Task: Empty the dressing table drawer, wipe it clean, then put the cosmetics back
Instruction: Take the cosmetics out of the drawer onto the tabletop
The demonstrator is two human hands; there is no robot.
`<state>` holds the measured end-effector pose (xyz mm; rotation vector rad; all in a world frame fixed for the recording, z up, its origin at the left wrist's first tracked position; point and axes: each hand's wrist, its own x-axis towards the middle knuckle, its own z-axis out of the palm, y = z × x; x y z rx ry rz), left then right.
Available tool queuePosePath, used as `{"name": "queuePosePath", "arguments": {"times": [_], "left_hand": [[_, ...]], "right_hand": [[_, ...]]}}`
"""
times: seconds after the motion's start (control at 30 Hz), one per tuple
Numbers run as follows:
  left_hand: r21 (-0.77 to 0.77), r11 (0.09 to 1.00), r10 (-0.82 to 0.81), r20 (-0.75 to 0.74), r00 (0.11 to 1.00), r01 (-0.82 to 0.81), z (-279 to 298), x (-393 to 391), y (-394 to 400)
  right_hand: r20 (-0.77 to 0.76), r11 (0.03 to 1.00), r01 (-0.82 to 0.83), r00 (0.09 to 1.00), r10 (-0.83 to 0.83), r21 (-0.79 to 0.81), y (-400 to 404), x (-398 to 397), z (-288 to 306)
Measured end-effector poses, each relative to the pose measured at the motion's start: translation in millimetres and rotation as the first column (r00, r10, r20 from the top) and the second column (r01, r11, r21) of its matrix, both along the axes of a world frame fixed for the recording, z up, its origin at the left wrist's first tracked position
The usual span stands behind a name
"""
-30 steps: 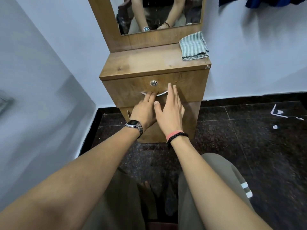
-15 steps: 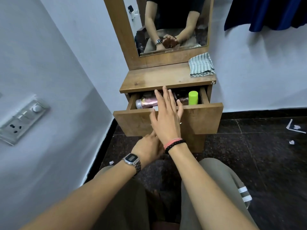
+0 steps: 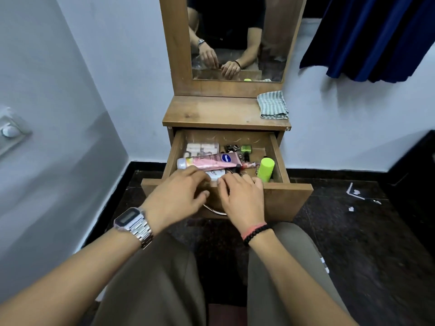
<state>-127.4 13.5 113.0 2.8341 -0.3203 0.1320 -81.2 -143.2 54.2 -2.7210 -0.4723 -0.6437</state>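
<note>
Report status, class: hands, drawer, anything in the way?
Both hands, left hand and right hand, at the drawer front edge, holding nothing visible. Drawer open, cosmetics inside: pink tube, green bottle. Striped cloth on top. Nothing blocking.

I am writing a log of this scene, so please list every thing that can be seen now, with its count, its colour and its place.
dressing table: 1, brown wood, against the wall
mirror: 1, wood frame, above the table top
striped cloth: 1, grey-green and white, folded on the right of the table top
drawer: 1, brown wood, pulled open
pink tube: 1, pink with a blue logo, lying across the drawer
green bottle: 1, bright green, right side of the drawer
small cosmetics: count unclear, mixed colours, back of the drawer
curtain: 1, dark blue, upper right
paper scraps: several, white, on the dark floor at right
left hand: 1, wristwatch, at the drawer's front edge
right hand: 1, pink and black bracelets, fingers over the front edge
</note>
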Motion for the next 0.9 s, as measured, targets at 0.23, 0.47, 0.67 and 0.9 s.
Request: {"name": "queuePosePath", "arguments": {"times": [0.23, 0.47, 0.67, 0.9], "left_hand": [[0.238, 0.971, -0.004, -0.045, 0.999, 0.015, -4, -1, -5], [0.288, 0.957, -0.009, -0.09, 0.996, 0.035, 1, -2, -9], [0.25, 0.965, -0.041, -0.165, 0.985, 0.082, 3, 2, -3], [0.248, 0.963, -0.064, -0.179, 0.982, 0.109, 2, 5, 2]], "right_hand": [[-0.044, 1.0, 0.031, 0.999, -0.031, -0.002, 1, -19, -5], [-0.057, 0.999, 0.042, 0.998, -0.041, 0.027, 1, -28, 0], [-0.07, 0.997, 0.072, 0.995, -0.07, 0.017, 5, -29, 2], [-0.088, 0.999, 0.03, 0.996, -0.028, 0.031, 0, -28, 8]]}}
